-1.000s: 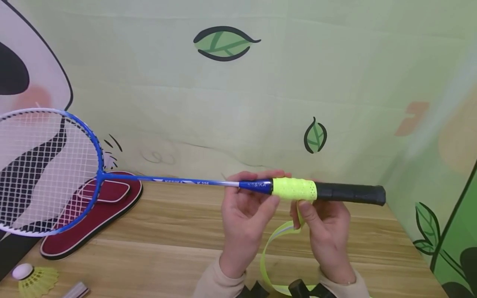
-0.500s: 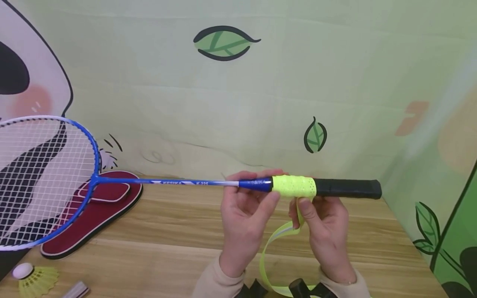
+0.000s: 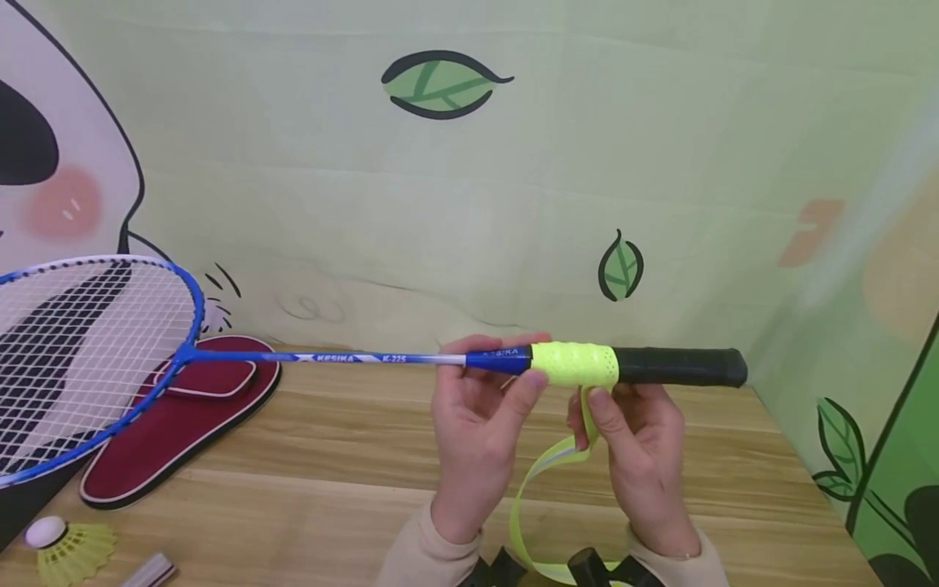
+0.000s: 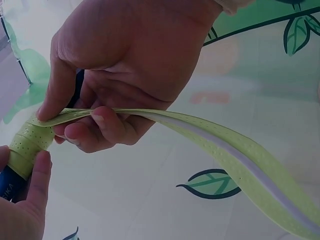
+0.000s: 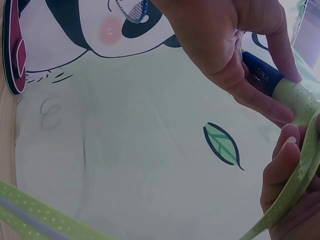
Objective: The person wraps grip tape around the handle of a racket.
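Observation:
A blue and white badminton racket (image 3: 352, 357) is held up level, its strung head at the left and its black handle (image 3: 682, 366) at the right. Yellow perforated tape (image 3: 572, 364) is wound round the handle's upper part beside the blue cone. My left hand (image 3: 477, 440) grips the racket there, thumb at the tape's left edge. Just right of it, my right hand (image 3: 645, 456) pinches the loose tape strip (image 3: 519, 505) under the handle; the strip loops down toward the table's front. In the left wrist view, the strip (image 4: 235, 150) runs out from the right hand's fingers (image 4: 110, 122).
A dark red racket cover (image 3: 213, 416) lies on the wooden table (image 3: 308, 497) behind the racket head. A yellow shuttlecock (image 3: 69, 550) and a small metallic-looking object (image 3: 150, 571) are at the front left. A printed cloth (image 3: 293, 163) stands behind.
The racket has rolled about its shaft, so its head looks flatter and its top edge sits lower. The handle and both hands have shifted slightly left, with their holds kept.

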Demonstrator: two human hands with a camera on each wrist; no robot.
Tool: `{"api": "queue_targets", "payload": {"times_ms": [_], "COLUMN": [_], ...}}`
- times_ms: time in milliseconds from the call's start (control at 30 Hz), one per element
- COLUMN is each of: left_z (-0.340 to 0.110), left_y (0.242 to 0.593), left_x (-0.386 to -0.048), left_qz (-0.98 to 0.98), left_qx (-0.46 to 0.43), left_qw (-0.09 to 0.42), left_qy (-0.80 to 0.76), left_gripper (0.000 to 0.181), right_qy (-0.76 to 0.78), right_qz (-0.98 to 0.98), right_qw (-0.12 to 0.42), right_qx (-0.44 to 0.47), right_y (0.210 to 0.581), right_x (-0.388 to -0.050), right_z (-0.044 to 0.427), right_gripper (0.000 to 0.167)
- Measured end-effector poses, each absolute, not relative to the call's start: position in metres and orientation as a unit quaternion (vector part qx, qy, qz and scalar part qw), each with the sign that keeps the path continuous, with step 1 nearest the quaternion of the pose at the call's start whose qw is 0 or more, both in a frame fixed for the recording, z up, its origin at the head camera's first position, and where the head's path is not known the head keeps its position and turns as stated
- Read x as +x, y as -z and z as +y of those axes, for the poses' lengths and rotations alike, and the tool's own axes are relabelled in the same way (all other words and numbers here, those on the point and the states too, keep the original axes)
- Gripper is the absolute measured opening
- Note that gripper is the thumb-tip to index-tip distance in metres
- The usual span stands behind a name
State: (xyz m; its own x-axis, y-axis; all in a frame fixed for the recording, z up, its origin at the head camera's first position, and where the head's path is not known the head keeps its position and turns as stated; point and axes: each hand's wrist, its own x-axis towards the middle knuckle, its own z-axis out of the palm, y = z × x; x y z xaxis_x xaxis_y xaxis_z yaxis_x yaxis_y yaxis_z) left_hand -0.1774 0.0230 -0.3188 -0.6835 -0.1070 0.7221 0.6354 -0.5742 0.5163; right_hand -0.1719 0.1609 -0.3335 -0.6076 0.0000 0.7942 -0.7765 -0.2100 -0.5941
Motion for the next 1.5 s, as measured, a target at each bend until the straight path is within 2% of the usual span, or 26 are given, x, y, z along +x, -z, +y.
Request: {"api": "queue_targets", "payload": {"times_ms": [700, 933, 1133, 1500], "left_z": [0.0211, 0.0202, 0.0193, 0.0190], "left_y": [0.3188, 0.3175, 0.3176, 0.3173], "left_x": [-0.1804, -0.1785, -0.1772, -0.1778], "left_qz": [-0.407, -0.413, -0.427, -0.421], "left_qx": [-0.335, -0.312, -0.284, -0.274], "left_qw": [0.252, 0.249, 0.240, 0.247], "left_qy": [0.812, 0.819, 0.824, 0.829], "left_gripper": [0.038, 0.037, 0.044, 0.043], "right_qy": [-0.686, -0.677, -0.673, -0.655], "right_qz": [-0.573, -0.577, -0.579, -0.591], "right_qw": [0.293, 0.306, 0.316, 0.321], "right_qx": [0.339, 0.339, 0.336, 0.345], "right_y": [0.3345, 0.3358, 0.3373, 0.3370], "right_x": [-0.1722, -0.1740, -0.1753, -0.1765], "right_z": [0.1595, 0.1589, 0.1588, 0.1590], "right_gripper": [0.020, 0.017, 0.013, 0.016]}}
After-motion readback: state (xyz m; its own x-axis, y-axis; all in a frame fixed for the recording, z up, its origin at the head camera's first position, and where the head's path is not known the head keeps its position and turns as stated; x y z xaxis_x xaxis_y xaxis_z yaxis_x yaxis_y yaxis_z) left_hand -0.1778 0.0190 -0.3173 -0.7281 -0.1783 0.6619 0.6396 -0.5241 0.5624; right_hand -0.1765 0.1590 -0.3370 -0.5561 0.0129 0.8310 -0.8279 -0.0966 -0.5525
